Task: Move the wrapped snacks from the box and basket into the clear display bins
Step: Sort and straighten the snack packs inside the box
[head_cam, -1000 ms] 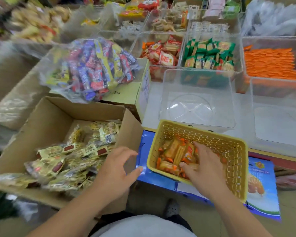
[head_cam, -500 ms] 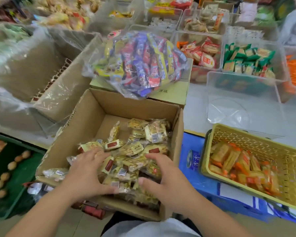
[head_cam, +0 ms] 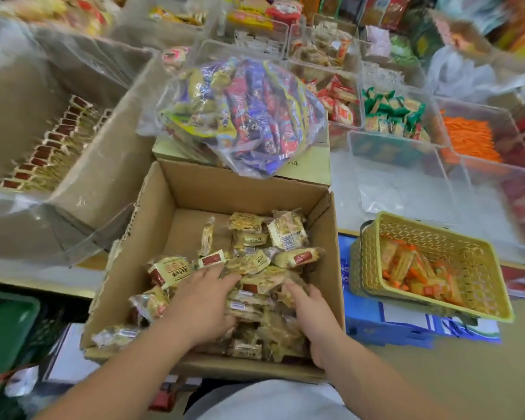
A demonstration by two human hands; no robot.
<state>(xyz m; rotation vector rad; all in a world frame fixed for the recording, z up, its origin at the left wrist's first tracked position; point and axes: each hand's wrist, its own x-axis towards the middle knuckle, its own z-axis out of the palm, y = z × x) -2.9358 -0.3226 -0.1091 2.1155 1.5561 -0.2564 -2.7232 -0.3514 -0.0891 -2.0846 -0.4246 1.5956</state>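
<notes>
Bright, even light with soft shadows. Blur and wide-angle bending smear the edges, and the open brown cardboard box (head_cam: 231,189) is sharpest.

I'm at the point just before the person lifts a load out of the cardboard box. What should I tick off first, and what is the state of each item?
1. Both hands in the cardboard box: ok. The left hand and right hand rest on the wrapped snacks.
2. Snacks gripped: cannot tell. The right fingertips are sunk among the packets, and nothing is lifted.
3. Target free: ok. The clear bin beyond the yellow basket looks empty.
4. Path to the bin: probably ok. Only the box wall stands between.
5. Basket emptied: not ok. Orange packets lie in it.
</notes>
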